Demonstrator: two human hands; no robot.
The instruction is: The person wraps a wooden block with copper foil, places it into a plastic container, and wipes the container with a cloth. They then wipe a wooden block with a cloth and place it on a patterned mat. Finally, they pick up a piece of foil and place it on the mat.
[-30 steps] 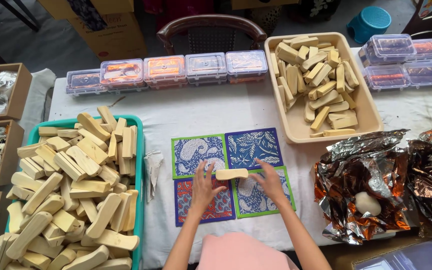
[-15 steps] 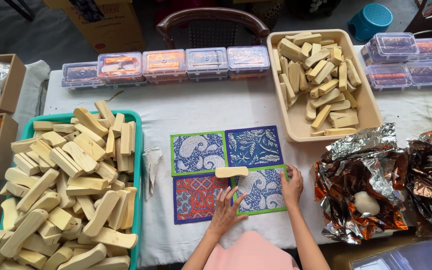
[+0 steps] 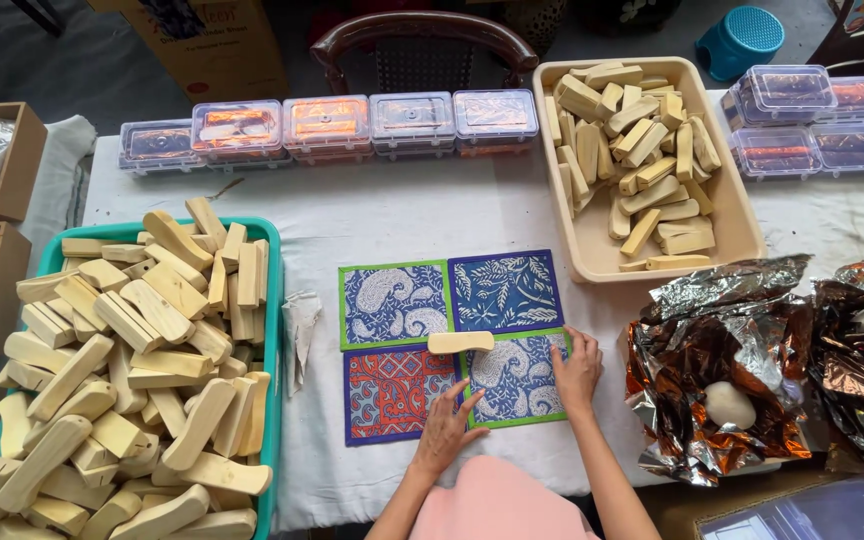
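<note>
Across the white-clothed table (image 3: 422,215), open cloth runs from the patterned mats (image 3: 452,340) up to the row of clear lidded boxes (image 3: 327,125). Your green tray (image 3: 274,330) of wooden pieces hems in the left side, the beige tray (image 3: 742,215) the upper right, and crumpled foil (image 3: 742,370) crowds the right edge. The four mats lie edge to edge near the table's front. Your left hand (image 3: 445,432) lies flat and spread on the red mat's corner, gripping nothing. Your right hand (image 3: 578,372) presses open-palmed on the green-bordered mat, also gripping nothing. One wooden piece (image 3: 460,342) rests loose where the mats meet, just beyond both hands.
</note>
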